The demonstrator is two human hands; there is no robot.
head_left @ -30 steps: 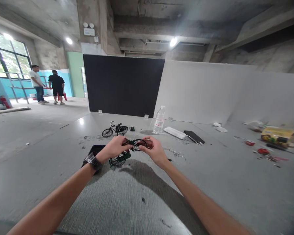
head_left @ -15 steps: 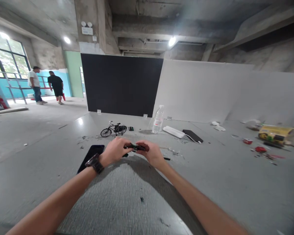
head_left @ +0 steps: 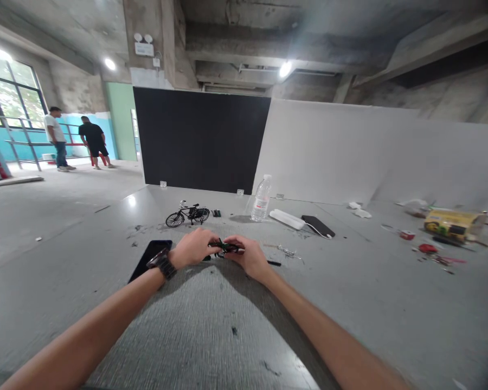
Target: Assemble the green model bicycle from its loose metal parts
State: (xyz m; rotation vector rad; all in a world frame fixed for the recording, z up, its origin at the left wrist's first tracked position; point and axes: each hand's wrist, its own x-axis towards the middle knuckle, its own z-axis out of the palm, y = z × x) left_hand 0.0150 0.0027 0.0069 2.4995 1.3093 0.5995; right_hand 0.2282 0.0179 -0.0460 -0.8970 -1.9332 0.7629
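Note:
My left hand (head_left: 196,246), with a dark watch (head_left: 162,263) on its wrist, pinches one end of a small dark model part (head_left: 224,247). At the other end of the same part, the fingers of my right hand (head_left: 249,257) are closed. The part has thin dark pieces and a hint of green; its exact kind is too small to make out. Beyond the hands a black model bicycle (head_left: 187,215) stands upright on the grey tabletop (head_left: 179,325). Small dark green pieces (head_left: 216,213) lie beside its rear wheel. Left of my left hand is a black phone or tablet (head_left: 146,262), partly covered by the wrist.
Behind stand a clear bottle (head_left: 261,199), a white power strip-like bar (head_left: 287,219) and a black power bank or phone (head_left: 318,226). Thin clear-silver scraps (head_left: 288,252) lie right of my hands. A yellow package (head_left: 455,223) and red bits (head_left: 427,248) lie far right. Two people (head_left: 92,140) stand back left.
Both hands stay together, and the part between them is turned slightly, with my right fingers shifted on it. The view has moved slightly. In the background, one person has changed stance.

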